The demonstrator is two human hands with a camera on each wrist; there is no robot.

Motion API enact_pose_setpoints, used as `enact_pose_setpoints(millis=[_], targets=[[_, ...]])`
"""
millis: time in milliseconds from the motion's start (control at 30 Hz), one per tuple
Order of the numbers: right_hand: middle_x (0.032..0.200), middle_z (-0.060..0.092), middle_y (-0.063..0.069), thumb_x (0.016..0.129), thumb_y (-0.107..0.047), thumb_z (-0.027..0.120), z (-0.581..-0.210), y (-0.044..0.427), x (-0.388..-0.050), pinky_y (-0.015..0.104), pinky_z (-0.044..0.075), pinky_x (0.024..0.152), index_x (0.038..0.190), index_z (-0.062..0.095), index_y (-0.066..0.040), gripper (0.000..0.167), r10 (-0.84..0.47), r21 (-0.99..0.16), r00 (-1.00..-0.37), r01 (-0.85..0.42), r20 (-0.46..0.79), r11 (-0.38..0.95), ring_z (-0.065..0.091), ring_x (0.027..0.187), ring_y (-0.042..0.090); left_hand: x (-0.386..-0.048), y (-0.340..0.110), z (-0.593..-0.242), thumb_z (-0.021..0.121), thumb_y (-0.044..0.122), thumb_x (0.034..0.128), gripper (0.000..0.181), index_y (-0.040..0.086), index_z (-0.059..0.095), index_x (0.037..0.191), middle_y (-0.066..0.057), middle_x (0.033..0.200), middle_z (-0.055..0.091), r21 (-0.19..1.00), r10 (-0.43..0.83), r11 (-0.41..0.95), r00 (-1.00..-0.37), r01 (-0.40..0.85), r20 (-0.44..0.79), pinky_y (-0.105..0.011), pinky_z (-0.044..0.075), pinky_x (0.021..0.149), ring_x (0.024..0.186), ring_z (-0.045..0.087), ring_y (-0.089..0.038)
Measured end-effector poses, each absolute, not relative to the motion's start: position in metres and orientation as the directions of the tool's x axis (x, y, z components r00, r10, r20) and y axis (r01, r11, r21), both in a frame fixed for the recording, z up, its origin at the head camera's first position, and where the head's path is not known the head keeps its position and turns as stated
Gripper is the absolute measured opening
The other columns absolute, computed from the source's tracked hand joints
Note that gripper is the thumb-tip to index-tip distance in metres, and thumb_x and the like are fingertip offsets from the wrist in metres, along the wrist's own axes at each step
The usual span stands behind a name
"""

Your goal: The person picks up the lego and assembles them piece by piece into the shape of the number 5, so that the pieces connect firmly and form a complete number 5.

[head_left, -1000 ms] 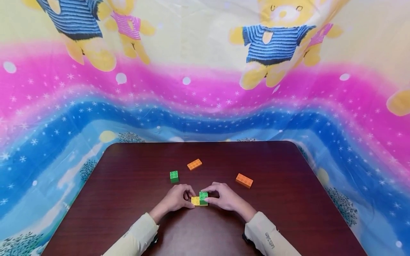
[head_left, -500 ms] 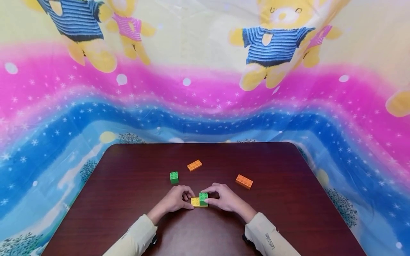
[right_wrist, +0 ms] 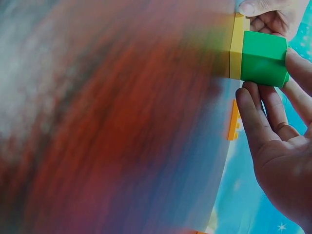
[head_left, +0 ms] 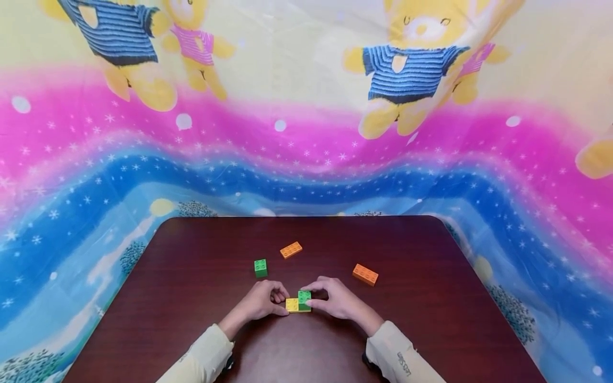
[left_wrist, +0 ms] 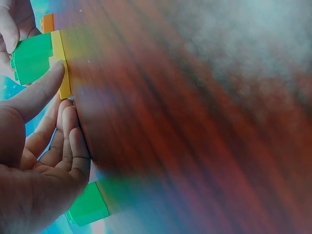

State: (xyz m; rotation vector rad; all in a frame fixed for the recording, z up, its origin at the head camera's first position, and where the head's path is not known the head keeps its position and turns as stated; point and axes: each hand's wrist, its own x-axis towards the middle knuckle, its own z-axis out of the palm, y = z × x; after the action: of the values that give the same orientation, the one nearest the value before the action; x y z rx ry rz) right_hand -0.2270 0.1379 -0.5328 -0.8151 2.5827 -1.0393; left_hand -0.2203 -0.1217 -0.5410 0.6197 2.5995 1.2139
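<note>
While the right sleeve [head_left: 399,354] carries print, roughly "LetsSlim", the mark on the left sleeve [head_left: 207,354] is too small to read. Left hand [head_left: 262,301]: thumb and finger pinching left end of yellow plate [head_left: 292,305], which lies flat on the table [head_left: 297,351]. Right hand [head_left: 338,299]: thumb and fingers gripping green block [head_left: 304,294], sitting on the plate's right half. Can't tell if fully seated. Farther: orange block [head_left: 365,274] to the right, spare green [head_left: 260,268] left, orange plate [head_left: 291,250] beyond. Behind: bear-print backdrop [head_left: 306,80].
</note>
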Motion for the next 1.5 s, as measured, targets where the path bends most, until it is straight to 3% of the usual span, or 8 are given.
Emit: enact_pose_setpoints(millis=[833,1067,1500], targets=[[0.112,0.068,-0.009,0.098,-0.032,0.073,-0.534,0.139,-0.226,0.026,0.054,0.084,0.133,0.072,-0.027,0.035,-0.589,-0.724,-0.808,-0.41,0.006,0.555,0.061,0.096,0.006,-0.221,-0.121,-0.541,0.093,0.007,0.0742,0.026,0.005,0.075,0.093,-0.004,0.085,0.069,0.78,0.446,0.564,-0.895,0.27,-0.013,-0.021,0.05,0.07,0.081,0.062,-0.016],[0.116,0.066,-0.007,0.099,-0.034,0.072,-0.535,0.142,-0.224,0.028,0.057,0.088,0.138,0.069,-0.02,0.042,-0.599,-0.733,-0.801,-0.422,0.026,0.533,0.065,0.102,0.012,-0.221,-0.121,-0.541,0.092,0.007,0.0747,0.025,0.006,0.075,0.093,-0.003,0.085,0.069,0.781,0.45,0.562,-0.893,0.271,-0.014,-0.021,0.05,0.07,0.081,0.062,-0.016],[0.116,0.068,0.003,0.098,-0.025,0.074,-0.524,0.179,-0.226,0.043,0.058,0.096,0.135,0.07,-0.018,0.039,-0.465,-0.712,-0.873,-0.419,0.147,0.563,0.068,0.106,0.014,-0.22,-0.123,-0.541,0.092,0.006,0.0743,0.027,0.004,0.075,0.095,-0.005,0.086,0.069,0.789,0.456,0.547,-0.89,0.28,0.0,-0.02,0.05,0.07,0.08,0.062,-0.017]])
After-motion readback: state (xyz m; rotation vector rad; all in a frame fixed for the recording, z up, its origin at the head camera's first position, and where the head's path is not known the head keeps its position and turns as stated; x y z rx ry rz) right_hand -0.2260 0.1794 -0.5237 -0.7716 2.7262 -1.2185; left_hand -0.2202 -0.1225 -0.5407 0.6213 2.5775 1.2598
